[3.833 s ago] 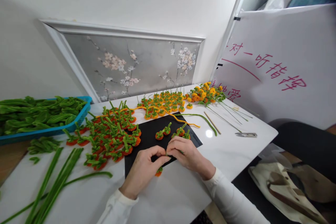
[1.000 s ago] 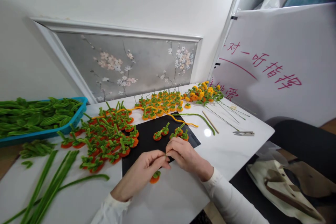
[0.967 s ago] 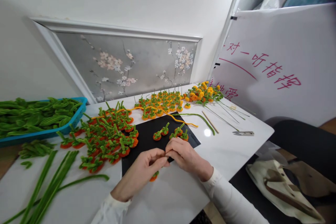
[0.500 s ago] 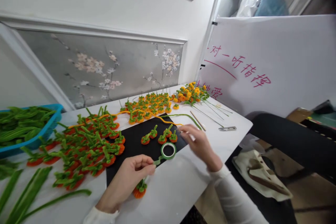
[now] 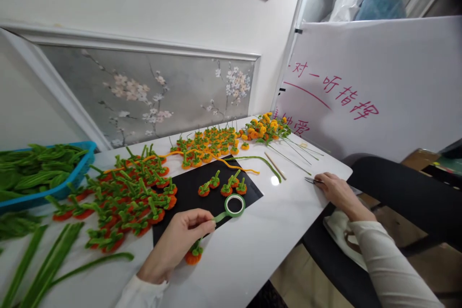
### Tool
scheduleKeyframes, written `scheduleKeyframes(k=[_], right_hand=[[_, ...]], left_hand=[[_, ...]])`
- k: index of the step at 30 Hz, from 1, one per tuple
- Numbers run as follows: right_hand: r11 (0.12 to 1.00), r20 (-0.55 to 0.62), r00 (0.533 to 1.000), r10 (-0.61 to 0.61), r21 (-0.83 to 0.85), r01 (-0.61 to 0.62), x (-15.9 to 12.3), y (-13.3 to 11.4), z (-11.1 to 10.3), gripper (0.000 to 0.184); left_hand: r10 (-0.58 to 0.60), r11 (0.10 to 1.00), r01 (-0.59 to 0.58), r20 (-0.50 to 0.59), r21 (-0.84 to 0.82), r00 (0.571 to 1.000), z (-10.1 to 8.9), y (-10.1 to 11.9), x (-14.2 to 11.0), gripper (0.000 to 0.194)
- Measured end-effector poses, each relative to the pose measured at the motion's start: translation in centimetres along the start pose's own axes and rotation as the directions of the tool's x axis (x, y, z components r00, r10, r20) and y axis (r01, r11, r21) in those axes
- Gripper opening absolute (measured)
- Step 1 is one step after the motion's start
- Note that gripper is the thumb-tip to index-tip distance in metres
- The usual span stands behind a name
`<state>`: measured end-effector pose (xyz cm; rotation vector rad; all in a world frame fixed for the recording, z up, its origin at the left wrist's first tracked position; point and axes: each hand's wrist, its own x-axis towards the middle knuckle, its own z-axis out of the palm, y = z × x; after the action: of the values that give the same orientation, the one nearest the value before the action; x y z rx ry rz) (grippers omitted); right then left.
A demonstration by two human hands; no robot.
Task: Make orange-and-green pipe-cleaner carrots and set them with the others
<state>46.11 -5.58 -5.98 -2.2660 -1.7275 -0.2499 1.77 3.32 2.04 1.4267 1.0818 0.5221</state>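
1. Pinching the free end of the tape [image 5: 228,209] between thumb and fingers, the left hand [image 5: 180,240] is above one orange flower [image 5: 194,255]; the tape's roll is at the edge of the black mat [image 5: 187,197].
2. Fingers of the right hand [image 5: 339,192] curl over the snips [image 5: 309,180] near the table [image 5: 231,260] edge; whether they grip, I cannot tell.
3. Five small flowers [image 5: 226,191] stand beyond the roll.
4. Leaves fill the blue basket [image 5: 77,173], far left.
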Motion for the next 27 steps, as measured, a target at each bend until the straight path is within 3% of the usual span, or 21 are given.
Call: scheduleKeyframes(k=[5,7,9,10,11,13,15,18,20,23,27], right_hand=[[0.996,-0.094,0.993,-0.072,-0.052,0.067,-0.9,-0.7,0.2,0.026],[0.996,-0.184,0.983,-0.008,0.090,0.025,-1.4,-2.6,0.0,0.026],[0.929,-0.257,0.956,0.140,0.369,-0.037,-2.1,-6.2,-0.7,0.023],[0.842,-0.218,0.956,0.198,0.537,-0.052,-2.6,-8.5,-1.2,0.023],[0.726,-0.108,0.974,0.199,0.684,-0.073,-3.1,-11.1,-1.8,0.026],[0.405,0.194,0.979,0.070,0.891,-0.206,-4.2,-16.5,-3.3,0.038],[0.150,0.428,0.894,-0.135,0.901,-0.408,-5.2,-21.4,-4.5,0.043],[-0.181,0.548,0.764,-0.340,0.759,-0.625,-6.1,-26.1,-5.2,0.044],[-0.303,0.586,0.693,-0.421,0.629,-0.716,-6.5,-27.8,-4.8,0.043],[-0.363,0.626,0.607,-0.489,0.487,-0.794,-6.8,-29.0,-4.0,0.038],[-0.338,0.656,0.583,-0.480,0.475,-0.812,-6.8,-29.7,-3.6,0.036]], left_hand=[[0.018,1.000,-0.018,-0.021,-0.005,1.000,0.0,-0.2,-0.2,0.021],[-0.007,1.000,0.006,-0.038,-0.018,0.999,0.1,-0.3,-0.2,0.022],[-0.048,0.997,0.045,-0.055,-0.061,0.997,0.0,-0.3,-0.2,0.023],[-0.069,0.994,0.063,-0.063,-0.089,0.996,0.0,-0.3,-0.2,0.024],[-0.086,0.990,0.078,-0.068,-0.117,0.994,0.0,-0.4,-0.2,0.025],[-0.113,0.983,0.101,-0.070,-0.156,0.991,-0.1,-0.4,-0.1,0.028],[-0.123,0.978,0.110,-0.064,-0.178,0.990,-0.2,-0.4,-0.1,0.029],[-0.131,0.972,0.117,-0.052,-0.206,0.990,-0.3,-0.3,-0.1,0.030],[-0.133,0.969,0.120,-0.050,-0.214,0.990,-0.4,-0.2,-0.2,0.030],[-0.126,0.971,0.116,-0.036,-0.210,0.991,-0.4,-0.1,-0.2,0.030],[-0.104,0.979,0.101,-0.008,-0.175,0.995,-0.2,0.3,-0.3,0.030]])
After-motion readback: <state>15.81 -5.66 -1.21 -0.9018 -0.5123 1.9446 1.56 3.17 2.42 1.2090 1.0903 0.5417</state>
